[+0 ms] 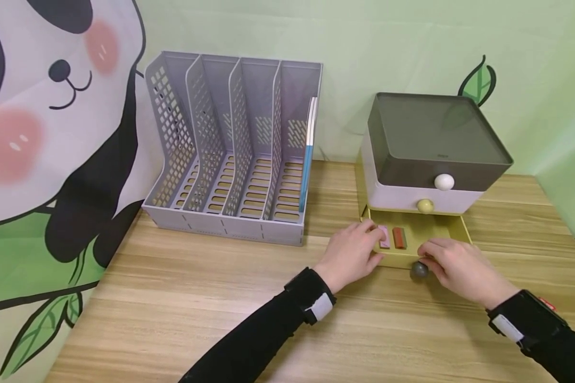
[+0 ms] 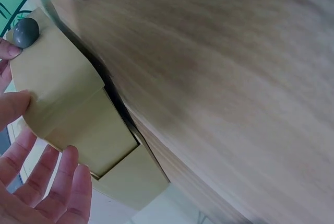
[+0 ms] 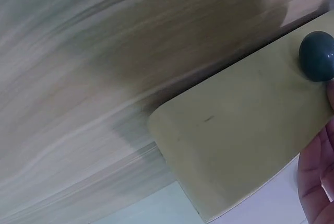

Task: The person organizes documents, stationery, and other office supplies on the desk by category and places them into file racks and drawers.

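A yellow drawer point(image 1: 395, 260) stands pulled out at the bottom of a small stacked drawer box point(image 1: 424, 154). My left hand point(image 1: 352, 252) grips its front left corner, thumb on the front panel and fingers over the rim. Near the dark grey round knob point(image 1: 419, 269), my right hand point(image 1: 460, 268) pinches the drawer's front edge, thumb outside beside the knob and fingers over the top. Inside the drawer lie a small pink block point(image 1: 384, 237), close to my left fingertips, and a red-brown block point(image 1: 399, 238) with a greenish side.
A grey file rack point(image 1: 263, 227) with several slots stands left of the drawer box. In its rightmost slot, a thin blue-and-white book point(image 1: 307, 159) leans upright. A white knob point(image 1: 444, 182) and a yellow knob point(image 1: 425, 206) stick out above the drawer. Behind hangs a panda-printed backdrop point(image 1: 350, 42).
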Demonstrator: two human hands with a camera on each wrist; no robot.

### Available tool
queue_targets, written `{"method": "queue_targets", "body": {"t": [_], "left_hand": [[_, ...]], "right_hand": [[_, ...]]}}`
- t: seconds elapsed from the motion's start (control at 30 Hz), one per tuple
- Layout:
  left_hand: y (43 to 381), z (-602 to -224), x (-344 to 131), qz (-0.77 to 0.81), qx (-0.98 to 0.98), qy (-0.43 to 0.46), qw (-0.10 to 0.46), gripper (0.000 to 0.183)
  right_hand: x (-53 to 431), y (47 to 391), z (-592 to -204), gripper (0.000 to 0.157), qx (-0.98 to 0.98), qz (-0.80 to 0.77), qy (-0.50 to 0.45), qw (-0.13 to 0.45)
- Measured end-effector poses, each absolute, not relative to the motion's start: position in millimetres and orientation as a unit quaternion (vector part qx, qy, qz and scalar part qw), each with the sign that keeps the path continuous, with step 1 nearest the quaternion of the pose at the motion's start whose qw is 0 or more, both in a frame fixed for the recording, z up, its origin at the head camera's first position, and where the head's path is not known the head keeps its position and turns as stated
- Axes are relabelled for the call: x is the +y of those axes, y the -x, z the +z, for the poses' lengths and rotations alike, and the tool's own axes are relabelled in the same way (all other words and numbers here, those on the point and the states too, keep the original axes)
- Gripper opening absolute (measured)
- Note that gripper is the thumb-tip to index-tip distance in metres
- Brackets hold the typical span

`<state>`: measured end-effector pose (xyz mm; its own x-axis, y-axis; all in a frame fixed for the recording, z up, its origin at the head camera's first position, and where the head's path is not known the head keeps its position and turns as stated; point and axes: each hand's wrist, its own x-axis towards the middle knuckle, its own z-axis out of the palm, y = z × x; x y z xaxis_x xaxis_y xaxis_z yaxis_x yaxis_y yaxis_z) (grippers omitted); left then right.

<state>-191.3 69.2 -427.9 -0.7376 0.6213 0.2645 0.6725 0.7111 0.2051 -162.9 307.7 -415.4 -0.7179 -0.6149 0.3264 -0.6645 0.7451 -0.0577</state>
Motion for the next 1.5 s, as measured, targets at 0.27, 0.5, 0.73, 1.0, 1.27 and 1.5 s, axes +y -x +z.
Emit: {"method": "queue_targets", "body": {"t": [0.27, 0.5, 0.73, 1.0, 1.27, 1.5], "left_hand": [[197, -427, 71, -0.184, -0.919, 0.335, 0.098, 0.022], [199, -428, 73, -0.187, -0.923, 0.319, 0.109, 0.013], [200, -429, 79, -0.162, -0.929, 0.327, 0.063, 0.029], [203, -430, 80, -0.157, -0.931, 0.327, 0.042, 0.037], [206, -430, 79, -0.141, -0.937, 0.318, 0.033, 0.04], [209, -431, 80, -0.141, -0.938, 0.316, 0.023, 0.043]], "right_hand": [[309, 170, -415, 0.023, -0.931, 0.076, -0.323, 0.152], [312, 181, -419, 0.019, -0.933, 0.07, -0.296, 0.192], [317, 188, -423, 0.022, -0.938, 0.082, -0.247, 0.228], [316, 180, -430, 0.027, -0.926, 0.11, -0.236, 0.274], [305, 176, -445, 0.033, -0.933, 0.113, -0.259, 0.222], [302, 184, -453, 0.024, -0.945, 0.214, -0.158, 0.192]]}}
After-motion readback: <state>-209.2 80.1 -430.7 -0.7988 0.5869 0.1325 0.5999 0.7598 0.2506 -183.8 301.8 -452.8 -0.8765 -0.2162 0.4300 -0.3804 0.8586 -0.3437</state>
